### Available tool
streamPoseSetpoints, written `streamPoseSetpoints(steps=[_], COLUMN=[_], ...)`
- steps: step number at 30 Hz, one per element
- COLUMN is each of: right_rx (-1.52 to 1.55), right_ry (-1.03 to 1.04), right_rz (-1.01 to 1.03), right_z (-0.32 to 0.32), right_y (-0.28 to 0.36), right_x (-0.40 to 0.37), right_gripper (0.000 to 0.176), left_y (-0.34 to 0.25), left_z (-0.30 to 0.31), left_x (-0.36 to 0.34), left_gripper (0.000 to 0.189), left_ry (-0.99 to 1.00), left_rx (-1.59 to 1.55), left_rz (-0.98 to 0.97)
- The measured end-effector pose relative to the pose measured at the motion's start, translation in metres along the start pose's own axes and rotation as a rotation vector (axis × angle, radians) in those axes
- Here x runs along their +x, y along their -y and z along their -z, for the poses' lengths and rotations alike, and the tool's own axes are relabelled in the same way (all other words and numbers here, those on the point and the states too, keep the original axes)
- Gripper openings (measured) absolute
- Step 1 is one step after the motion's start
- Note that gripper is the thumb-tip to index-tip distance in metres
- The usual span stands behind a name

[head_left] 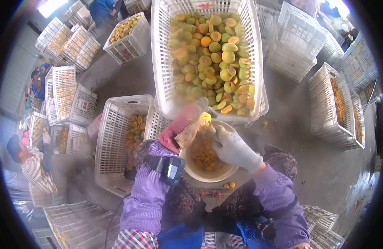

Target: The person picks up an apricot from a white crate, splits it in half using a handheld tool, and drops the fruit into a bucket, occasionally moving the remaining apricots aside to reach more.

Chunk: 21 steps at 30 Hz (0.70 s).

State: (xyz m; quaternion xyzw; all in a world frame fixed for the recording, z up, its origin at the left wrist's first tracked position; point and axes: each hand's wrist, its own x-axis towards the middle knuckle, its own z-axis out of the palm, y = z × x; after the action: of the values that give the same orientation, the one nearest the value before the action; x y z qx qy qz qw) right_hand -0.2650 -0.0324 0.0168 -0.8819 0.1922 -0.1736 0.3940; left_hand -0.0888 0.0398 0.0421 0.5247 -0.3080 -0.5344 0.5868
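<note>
My left hand [184,126], in a worn pink and grey glove, closes round a bright yellow-orange piece of fruit [205,118], perhaps a peach or apricot half. In a white glove, my right hand [238,150] is closed beside that fruit; what its fingers hold is hidden. Both hands are above the near rim of a pale bucket [214,179], which holds many orange fruit pieces [206,157]. Just beyond them stands a large white crate [158,62] of cut green-yellow fruit [214,58].
At left, a second white crate [110,141] holds more fruit. Two small orange pieces [229,185] lie near the bucket. Crates of orange slices [338,101] stand at right, stacked crates [60,91] at left. A person in a striped top [36,170] works at far left.
</note>
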Motion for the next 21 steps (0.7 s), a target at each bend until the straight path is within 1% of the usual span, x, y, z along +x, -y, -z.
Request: streamPoseSetpoints(steps=[2,3,5,6,7,9,10,11,12,14,16,17,19,21], right_rx=[0.119,0.096,0.059,0.069,0.182,0.403,0.584,0.597,0.609,0.593,0.533,0.460,0.318,0.473], right_ry=[-0.006,-0.009,-0.014,-0.077,0.023,0.215,0.377,0.418,0.457,0.519,0.564,0.539,0.479,0.521], right_rz=[-0.078,-0.093,-0.127,-0.099,-0.159,-0.280,-0.461,-0.464,-0.465,-0.484,-0.510,-0.521,-0.541,-0.521], right_z=[-0.001,-0.002,-0.007,-0.013,-0.012,0.002,0.022,0.026,0.029,0.035,0.041,0.039,0.033,0.037], right_y=[0.008,0.011,0.018,0.021,0.022,0.026,0.040,0.038,0.035,0.034,0.037,0.036,0.033,0.033], right_x=[0.003,0.003,-0.001,-0.002,-0.002,0.004,0.006,0.006,0.006,0.007,0.010,0.010,0.007,0.006], right_gripper=[0.043,0.042,0.040,0.030,0.027,0.022,0.021,0.021,0.022,0.023,0.023,0.022,0.021,0.019], left_y=[0.018,0.032,0.035,0.033,0.032,0.024,0.016,0.010,0.006,0.005,0.018,0.038,0.033,0.022], left_z=[0.001,-0.013,-0.016,-0.012,-0.010,-0.008,-0.007,-0.007,-0.008,-0.014,-0.018,-0.016,-0.021,-0.025], left_x=[0.003,-0.002,-0.005,-0.003,-0.001,-0.001,-0.002,-0.004,-0.005,-0.006,-0.002,0.004,0.007,0.003], left_gripper=[0.044,0.046,0.046,0.044,0.043,0.041,0.040,0.038,0.039,0.039,0.040,0.040,0.042,0.044], left_ry=[-0.076,-0.147,-0.212,-0.207,-0.203,-0.085,-0.025,0.034,0.074,0.010,-0.109,-0.198,-0.246,-0.172], left_rx=[-0.318,-0.358,-0.416,-0.443,-0.478,-0.493,-0.495,-0.496,-0.370,-0.363,-0.290,-0.220,-0.238,-0.419], left_rz=[-0.035,-0.175,-0.256,-0.190,-0.125,-0.099,-0.085,-0.070,-0.126,-0.119,-0.188,-0.264,-0.244,-0.041])
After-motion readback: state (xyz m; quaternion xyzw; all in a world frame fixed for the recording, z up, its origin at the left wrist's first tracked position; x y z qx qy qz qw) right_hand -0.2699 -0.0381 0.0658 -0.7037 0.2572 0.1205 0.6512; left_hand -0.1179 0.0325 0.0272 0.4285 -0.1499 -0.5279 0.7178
